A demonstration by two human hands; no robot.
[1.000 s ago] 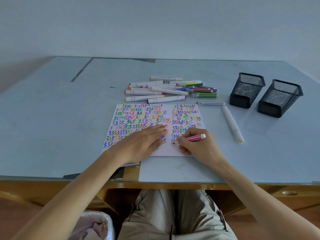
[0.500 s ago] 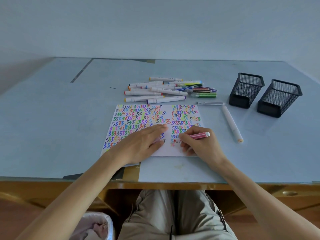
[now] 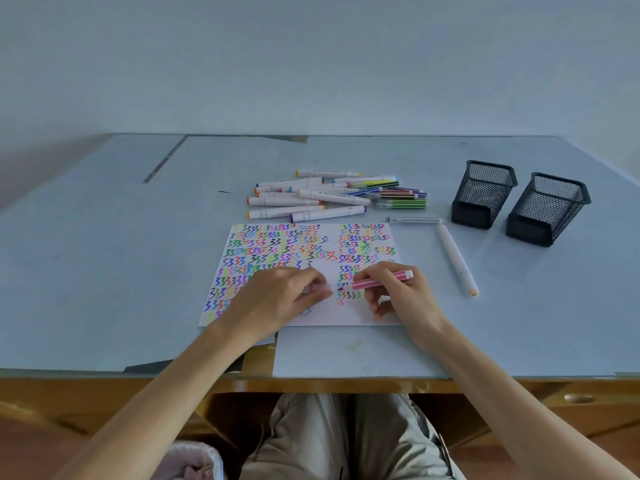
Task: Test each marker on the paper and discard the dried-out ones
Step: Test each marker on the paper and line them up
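A white paper covered in coloured zigzag test marks lies on the grey table. My right hand grips a pink striped marker, which lies almost level above the paper's lower right part with its red tip pointing left. My left hand is over the paper with its fingers curled, and it pinches a small pale cap just left of the marker tip. A pile of several markers lies behind the paper.
Two black mesh pen cups stand at the right. A long white marker and a thin grey pen lie between them and the paper. Part of a bin with a pale liner shows below the table's front edge, at the left.
My right hand stopped drawing and turned the pink marker level, tip to the left. My left hand lifted from lying flat on the paper and curled its fingers around the cap.
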